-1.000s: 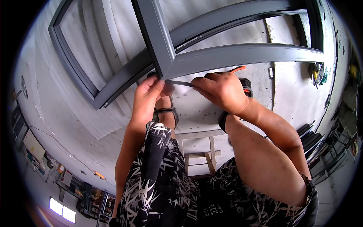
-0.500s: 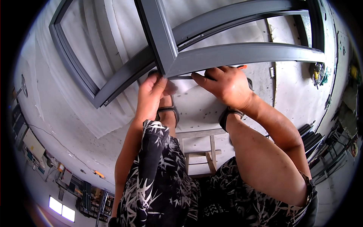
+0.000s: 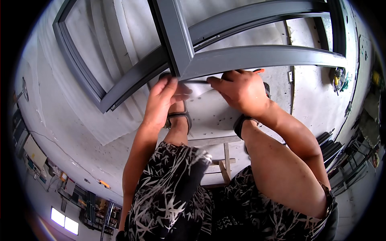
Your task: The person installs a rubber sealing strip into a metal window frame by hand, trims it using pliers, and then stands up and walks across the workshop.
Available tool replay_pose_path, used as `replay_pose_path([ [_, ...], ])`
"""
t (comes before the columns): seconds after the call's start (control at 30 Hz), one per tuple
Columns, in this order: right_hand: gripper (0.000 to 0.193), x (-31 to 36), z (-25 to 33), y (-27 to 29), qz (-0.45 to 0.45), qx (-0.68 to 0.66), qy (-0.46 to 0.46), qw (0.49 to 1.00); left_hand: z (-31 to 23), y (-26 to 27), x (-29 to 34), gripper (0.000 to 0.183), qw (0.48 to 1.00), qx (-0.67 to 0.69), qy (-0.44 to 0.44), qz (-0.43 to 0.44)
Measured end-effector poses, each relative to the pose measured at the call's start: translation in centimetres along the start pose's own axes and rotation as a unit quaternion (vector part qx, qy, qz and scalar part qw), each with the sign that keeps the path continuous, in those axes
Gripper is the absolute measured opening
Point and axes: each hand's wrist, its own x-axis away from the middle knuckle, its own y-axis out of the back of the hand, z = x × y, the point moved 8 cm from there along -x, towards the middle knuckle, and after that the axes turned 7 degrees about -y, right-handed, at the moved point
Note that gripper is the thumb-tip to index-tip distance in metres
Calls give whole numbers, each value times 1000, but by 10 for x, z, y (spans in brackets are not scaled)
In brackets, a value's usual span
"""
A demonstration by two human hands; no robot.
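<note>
By the grey frame [image 3: 261,56], right fingers [image 3: 216,82] clamped on dark strip [image 3: 196,82]; left fingers [image 3: 170,85], grip unclear

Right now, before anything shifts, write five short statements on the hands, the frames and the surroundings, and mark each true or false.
1. The right hand pinches a thin dark strip. True.
2. The left hand is at the far right end of the upper grey frame. False: the left hand is by the corner nearest the person.
3. Pale wooden bars show between the legs. True.
4. The shorts are plain white. False: the shorts are dark with a pale leaf pattern.
5. A second grey frame passes beneath the upper one. True.
</note>
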Motion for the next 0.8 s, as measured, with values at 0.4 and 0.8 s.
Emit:
replay_pose_path([
  [0.4,43,5,26,32,-100,10,90,991,1,4,2,21,999,-6,-39,0],
  [0.8,34,8,8,14,-54,32,68,996,-6,-1,5,23,999,27,-19,-9],
])
